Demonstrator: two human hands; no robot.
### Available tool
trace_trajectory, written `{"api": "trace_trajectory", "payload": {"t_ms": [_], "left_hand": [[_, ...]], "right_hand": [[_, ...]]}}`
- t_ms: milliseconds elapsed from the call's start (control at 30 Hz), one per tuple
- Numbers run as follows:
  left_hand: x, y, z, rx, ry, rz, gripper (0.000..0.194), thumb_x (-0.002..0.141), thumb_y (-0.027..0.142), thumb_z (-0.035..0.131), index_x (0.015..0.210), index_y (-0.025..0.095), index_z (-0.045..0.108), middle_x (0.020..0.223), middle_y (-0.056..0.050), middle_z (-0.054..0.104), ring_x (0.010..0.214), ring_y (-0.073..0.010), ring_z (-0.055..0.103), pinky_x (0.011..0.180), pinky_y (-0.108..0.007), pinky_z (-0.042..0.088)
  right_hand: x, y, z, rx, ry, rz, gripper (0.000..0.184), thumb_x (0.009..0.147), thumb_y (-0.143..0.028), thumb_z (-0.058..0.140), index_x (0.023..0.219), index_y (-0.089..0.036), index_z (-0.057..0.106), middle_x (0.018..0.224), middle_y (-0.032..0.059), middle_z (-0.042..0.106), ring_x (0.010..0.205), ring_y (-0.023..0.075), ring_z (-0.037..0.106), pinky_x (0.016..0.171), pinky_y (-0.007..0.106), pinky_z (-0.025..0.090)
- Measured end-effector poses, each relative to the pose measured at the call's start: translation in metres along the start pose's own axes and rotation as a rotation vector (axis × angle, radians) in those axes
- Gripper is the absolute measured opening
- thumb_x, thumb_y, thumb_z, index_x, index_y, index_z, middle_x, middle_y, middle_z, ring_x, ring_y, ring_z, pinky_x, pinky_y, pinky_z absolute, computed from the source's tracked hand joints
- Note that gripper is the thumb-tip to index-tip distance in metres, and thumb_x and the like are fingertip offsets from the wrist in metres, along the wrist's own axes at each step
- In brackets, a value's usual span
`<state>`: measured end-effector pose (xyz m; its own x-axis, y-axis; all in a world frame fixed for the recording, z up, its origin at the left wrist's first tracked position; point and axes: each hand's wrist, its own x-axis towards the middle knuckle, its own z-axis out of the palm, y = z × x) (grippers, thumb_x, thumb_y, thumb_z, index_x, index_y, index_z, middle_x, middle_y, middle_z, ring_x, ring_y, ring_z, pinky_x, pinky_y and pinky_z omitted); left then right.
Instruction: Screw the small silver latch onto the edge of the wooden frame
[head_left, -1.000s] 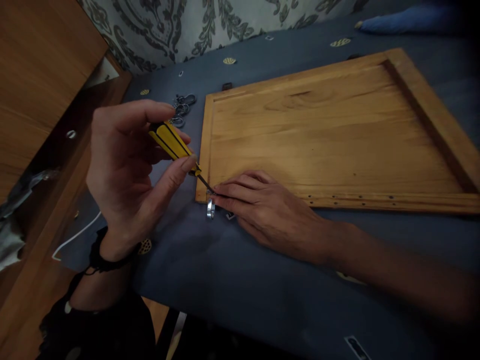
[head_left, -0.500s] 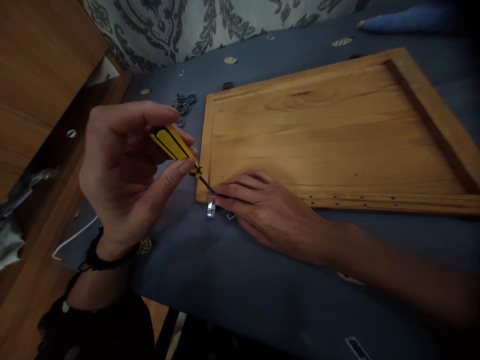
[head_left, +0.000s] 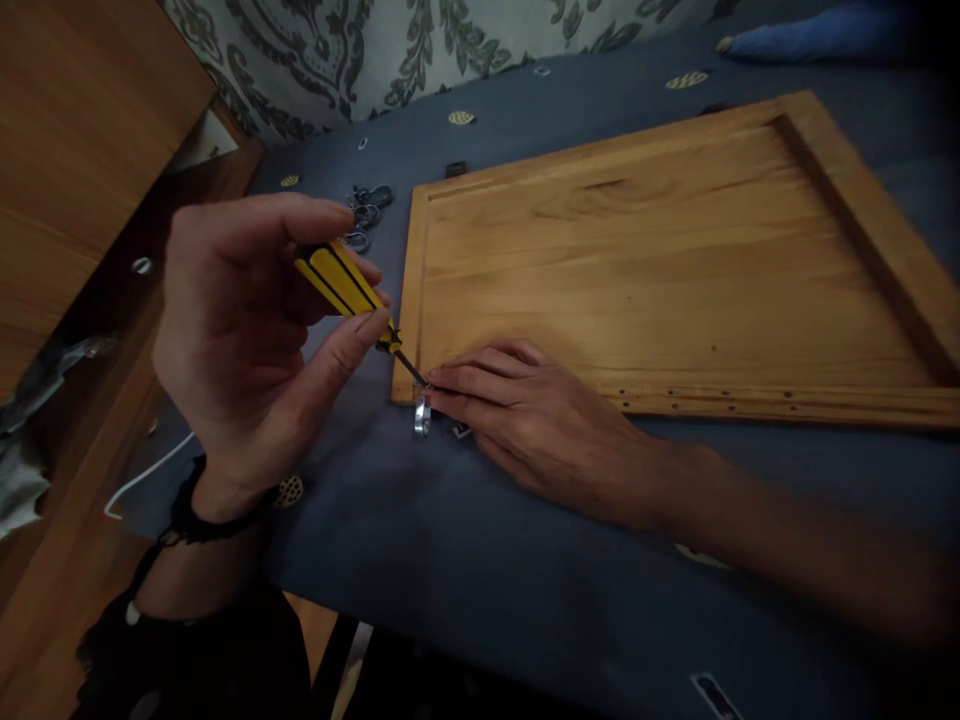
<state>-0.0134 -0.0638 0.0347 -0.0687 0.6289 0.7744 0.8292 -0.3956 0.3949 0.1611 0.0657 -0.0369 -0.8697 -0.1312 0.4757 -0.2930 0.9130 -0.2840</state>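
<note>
My left hand (head_left: 247, 320) is closed around a small screwdriver (head_left: 337, 280) with a yellow and black handle. Its thin shaft slants down to the near left corner of a framed wooden board (head_left: 600, 280). There the tip meets a small metal fitting (head_left: 422, 415), whose shiny curved part hangs over the board's edge. My right hand (head_left: 532, 420) lies across that near edge, fingers together, its fingertips pressed beside the screwdriver tip. Whatever is pinched under those fingertips is hidden.
Several dark metal rings or clasps (head_left: 367, 215) lie beyond my left hand. Small dark pieces, one of them a block (head_left: 455, 170), sit along the board's far edge. A blue cloth-like object (head_left: 825, 38) lies at the back right. A wooden cabinet (head_left: 90, 130) stands on the left.
My left hand and the screwdriver handle have shifted slightly left, and the handle has turned a little. The tip stays on the fitting. My right hand has kept its place.
</note>
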Motion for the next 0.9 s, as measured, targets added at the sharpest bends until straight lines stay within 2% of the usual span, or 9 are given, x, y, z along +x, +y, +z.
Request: {"api": "trace_trajectory", "payload": {"t_ms": [100,167,333,433,500,600,733,900], "left_hand": [[-0.0002,0.0006,0.0014,-0.023,0.040,-0.030,0.050,0.080,0.018,0.079,0.125,0.022,0.058,0.117,-0.002,0.054,0.096,-0.0140,0.069,0.082,-0.039,0.065],[-0.0001,0.0006,0.0016,-0.031,0.035,-0.033,0.050,0.080,0.016,0.078,0.125,0.024,0.058,0.117,-0.002,0.054,0.097,-0.0138,0.069,0.082,-0.038,0.065],[0.0010,-0.0019,-0.0003,-0.031,-0.046,0.008,0.057,0.079,0.027,0.081,0.129,0.027,0.054,0.118,-0.001,0.052,0.097,-0.0157,0.069,0.078,-0.040,0.066],[0.0011,-0.0008,-0.0008,-0.021,-0.020,-0.061,0.051,0.081,0.024,0.080,0.126,0.031,0.057,0.116,0.001,0.052,0.096,-0.0136,0.068,0.081,-0.036,0.067],[0.0010,0.0004,-0.0012,0.019,-0.009,-0.093,0.057,0.074,0.027,0.086,0.124,0.032,0.059,0.114,0.001,0.051,0.093,-0.0125,0.067,0.079,-0.034,0.067],[0.0009,0.0006,-0.0022,0.101,0.012,-0.036,0.065,0.068,0.036,0.090,0.125,0.027,0.059,0.114,0.000,0.048,0.096,-0.0149,0.066,0.073,-0.033,0.066],[0.0007,-0.0007,-0.0025,0.114,0.018,0.023,0.053,0.078,0.029,0.082,0.126,0.025,0.060,0.114,-0.002,0.054,0.096,-0.0156,0.065,0.073,-0.033,0.066],[0.0003,-0.0014,-0.0018,0.009,-0.008,0.005,0.052,0.081,0.024,0.078,0.129,0.029,0.058,0.117,0.001,0.055,0.091,-0.0116,0.067,0.078,-0.037,0.066]], "right_hand": [[0.0001,-0.0002,0.0000,-0.005,0.009,-0.003,0.037,0.099,-0.013,0.041,0.127,-0.011,0.065,0.126,0.0105,0.069,0.114,0.0246,0.060,0.098,0.043,0.049],[-0.0002,-0.0002,0.0002,-0.006,0.012,-0.005,0.037,0.099,-0.013,0.040,0.127,-0.010,0.065,0.125,0.0103,0.069,0.113,0.0245,0.060,0.097,0.043,0.049],[-0.0007,-0.0001,0.0001,0.000,0.020,-0.014,0.037,0.099,-0.013,0.042,0.127,-0.009,0.065,0.126,0.0101,0.069,0.113,0.0262,0.060,0.097,0.044,0.049],[-0.0003,0.0000,-0.0003,0.001,0.008,-0.016,0.037,0.099,-0.013,0.042,0.127,-0.008,0.065,0.126,0.0108,0.068,0.113,0.0264,0.059,0.097,0.044,0.049],[-0.0002,0.0000,-0.0004,0.002,0.009,-0.019,0.037,0.099,-0.013,0.041,0.127,-0.009,0.065,0.125,0.0108,0.069,0.112,0.0260,0.060,0.097,0.044,0.049],[-0.0004,0.0001,0.0000,0.000,0.008,-0.012,0.037,0.099,-0.013,0.042,0.128,-0.009,0.064,0.125,0.0108,0.069,0.112,0.0256,0.060,0.097,0.044,0.049],[-0.0005,-0.0001,0.0005,-0.003,-0.001,-0.001,0.037,0.099,-0.014,0.042,0.128,-0.011,0.064,0.127,0.0109,0.068,0.115,0.0250,0.059,0.098,0.044,0.049],[0.0000,-0.0005,-0.0009,-0.001,-0.001,-0.006,0.037,0.100,-0.013,0.040,0.128,-0.010,0.065,0.127,0.0110,0.068,0.115,0.0247,0.059,0.098,0.044,0.049]]}}
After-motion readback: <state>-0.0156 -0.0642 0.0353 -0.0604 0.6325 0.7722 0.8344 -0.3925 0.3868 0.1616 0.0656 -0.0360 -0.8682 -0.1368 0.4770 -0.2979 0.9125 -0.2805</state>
